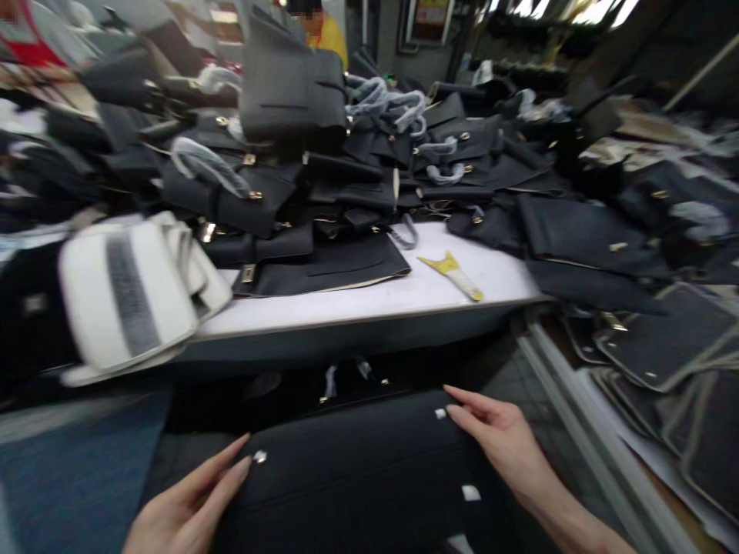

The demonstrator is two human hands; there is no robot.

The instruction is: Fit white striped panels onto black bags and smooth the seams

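Observation:
A black leather-like bag piece lies in front of me at the bottom middle, with a small shiny stud near each upper corner and white patches at its right side. My left hand pinches its left upper corner between thumb and fingers, beside the stud. At the right upper corner my right hand grips the edge in the same way, close to the other stud. Just beyond the piece, two wrapped handle ends and small gold fittings show against a dark area. The lower part of the piece runs out of view.
Across the white table are heaped black bags with wrapped handles. A yellow-and-white tool lies near its edge. White pieces are stacked left, dark flat panels right. A person in yellow is at the back.

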